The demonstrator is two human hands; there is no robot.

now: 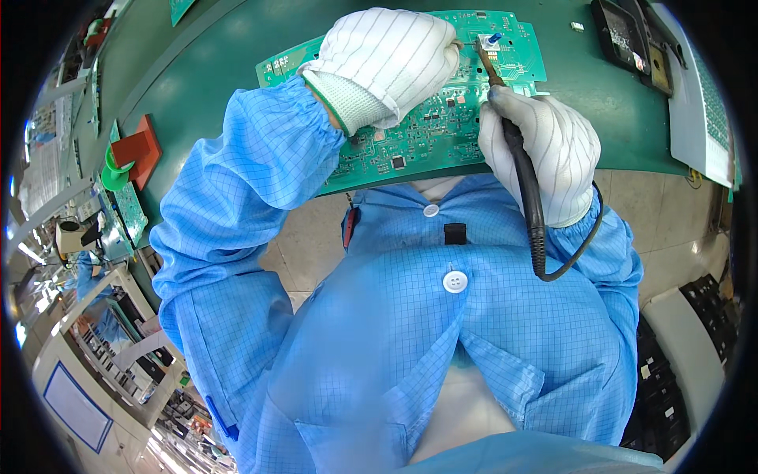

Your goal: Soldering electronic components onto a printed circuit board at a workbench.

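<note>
A large green circuit board (426,130) lies on the green work table, dotted with small components. Near its upper right part stands a component with a blue shaft and pale base (491,41). My right hand (553,150), in a white striped glove, grips a soldering iron (527,178) with a dark handle. The iron's brownish tip reaches the board right beside the blue-shafted component. My left hand (387,63), gloved alike, is closed just left of that component, above the board. Its fingertips are pinched, and whatever they hold is too small to make out.
A black soldering-iron stand or tray (624,39) sits at the far right, near a white bin holding green boards (703,103). At left are a red block (142,150) and a green spool (117,170). The iron's cable (588,245) loops by my right wrist.
</note>
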